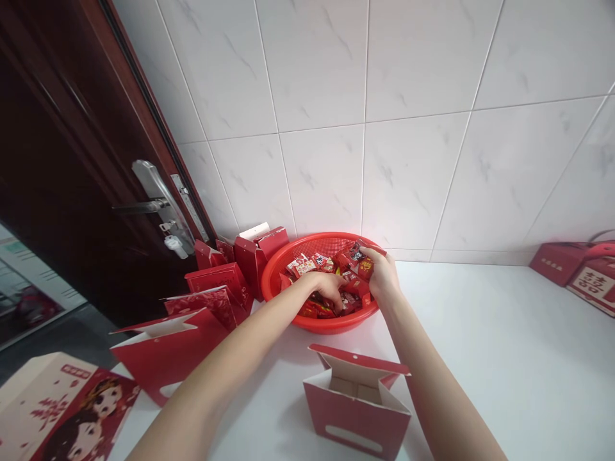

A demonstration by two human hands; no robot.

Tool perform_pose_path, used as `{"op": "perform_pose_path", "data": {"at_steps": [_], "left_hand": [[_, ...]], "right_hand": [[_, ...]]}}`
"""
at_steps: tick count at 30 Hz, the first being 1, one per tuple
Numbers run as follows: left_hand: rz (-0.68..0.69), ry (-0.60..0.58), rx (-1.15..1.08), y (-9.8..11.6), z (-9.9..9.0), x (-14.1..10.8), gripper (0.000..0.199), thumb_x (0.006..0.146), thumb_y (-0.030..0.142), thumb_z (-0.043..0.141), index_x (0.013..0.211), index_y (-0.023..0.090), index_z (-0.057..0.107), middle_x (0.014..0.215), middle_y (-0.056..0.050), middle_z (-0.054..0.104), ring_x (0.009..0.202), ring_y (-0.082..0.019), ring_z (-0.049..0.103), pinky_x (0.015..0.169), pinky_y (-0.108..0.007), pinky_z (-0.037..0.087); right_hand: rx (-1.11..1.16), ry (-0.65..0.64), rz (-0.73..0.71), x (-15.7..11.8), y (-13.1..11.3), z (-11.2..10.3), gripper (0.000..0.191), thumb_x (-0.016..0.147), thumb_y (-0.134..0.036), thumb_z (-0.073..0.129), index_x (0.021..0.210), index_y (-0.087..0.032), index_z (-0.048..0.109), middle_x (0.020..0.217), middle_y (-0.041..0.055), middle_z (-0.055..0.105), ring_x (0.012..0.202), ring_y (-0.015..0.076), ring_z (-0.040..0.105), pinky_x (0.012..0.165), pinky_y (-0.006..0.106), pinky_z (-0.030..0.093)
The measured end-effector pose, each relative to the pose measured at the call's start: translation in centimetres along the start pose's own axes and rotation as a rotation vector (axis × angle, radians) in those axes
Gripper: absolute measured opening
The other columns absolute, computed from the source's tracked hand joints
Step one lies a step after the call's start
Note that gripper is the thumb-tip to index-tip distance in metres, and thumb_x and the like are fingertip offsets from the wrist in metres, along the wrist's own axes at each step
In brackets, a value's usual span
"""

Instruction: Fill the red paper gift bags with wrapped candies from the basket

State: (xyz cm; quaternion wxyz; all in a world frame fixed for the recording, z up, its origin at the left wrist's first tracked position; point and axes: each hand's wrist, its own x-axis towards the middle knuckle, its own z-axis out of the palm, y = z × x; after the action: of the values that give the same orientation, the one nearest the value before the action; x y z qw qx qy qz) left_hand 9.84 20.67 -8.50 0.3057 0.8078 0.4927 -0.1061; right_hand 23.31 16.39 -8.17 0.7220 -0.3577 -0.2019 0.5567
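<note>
A red plastic basket (327,325) holds many small candies (303,265) in red, printed wrappers. My left hand (330,288) is down inside it, fingers bent in among the candies, with the fingertips partly hidden. At the basket's right rim, my right hand (383,272) is closed around several wrapped candies (365,267), and its fingers are largely out of sight behind them. Between my forearms, in front of the basket, a red gift box (355,410) stands upright with its top open and its cardboard inside showing.
More open red gift boxes (166,349) stand along the left of the white table (504,358). A printed box (67,410) lies at the lower left. A closed red box (590,275) sits at the far right. Behind are a tiled wall (327,173) and a dark door (77,147).
</note>
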Motion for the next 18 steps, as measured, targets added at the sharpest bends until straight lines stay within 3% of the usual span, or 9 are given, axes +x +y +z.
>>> {"op": "perform_pose_path", "data": {"at_steps": [5,11,14,18], "left_hand": [[0.035,-0.006,-0.035,-0.1,0.0,-0.1,0.063,0.055,0.033,0.084,0.116,0.022,0.071,0.117,-0.005,0.076,0.111,-0.031,0.069,0.085,-0.031,0.053],[0.034,-0.029,0.008,0.3,0.1,0.5,0.06,0.048,0.028,0.087,0.106,0.021,0.07,0.123,-0.008,0.074,0.113,-0.033,0.068,0.088,-0.033,0.053],[0.035,-0.046,-0.055,0.0,0.0,0.5,0.058,0.047,0.025,0.086,0.103,0.022,0.07,0.112,-0.005,0.077,0.107,-0.031,0.07,0.083,-0.032,0.055],[0.119,0.049,-0.284,-0.8,-0.8,0.3,0.038,0.051,0.021,0.076,0.088,0.022,0.071,0.086,0.001,0.075,0.089,-0.024,0.07,0.073,-0.028,0.053]], "right_hand": [[-0.017,-0.02,-0.018,0.1,0.2,-0.1,0.012,0.056,-0.015,0.077,0.067,-0.016,0.072,0.065,0.002,0.074,0.061,0.02,0.069,0.056,0.03,0.059],[-0.008,-0.033,-0.016,0.1,0.1,-0.1,0.011,0.056,-0.015,0.076,0.066,-0.016,0.072,0.065,0.0027,0.075,0.062,0.0203,0.07,0.057,0.029,0.06],[0.004,-0.032,-0.009,0.0,0.0,-0.1,0.012,0.056,-0.015,0.076,0.066,-0.017,0.071,0.063,0.0014,0.073,0.058,0.0196,0.069,0.054,0.029,0.059],[0.031,-0.038,-0.008,0.3,0.1,-0.2,0.011,0.057,-0.015,0.075,0.065,-0.018,0.068,0.06,0.0002,0.071,0.055,0.019,0.068,0.051,0.028,0.058]]}}
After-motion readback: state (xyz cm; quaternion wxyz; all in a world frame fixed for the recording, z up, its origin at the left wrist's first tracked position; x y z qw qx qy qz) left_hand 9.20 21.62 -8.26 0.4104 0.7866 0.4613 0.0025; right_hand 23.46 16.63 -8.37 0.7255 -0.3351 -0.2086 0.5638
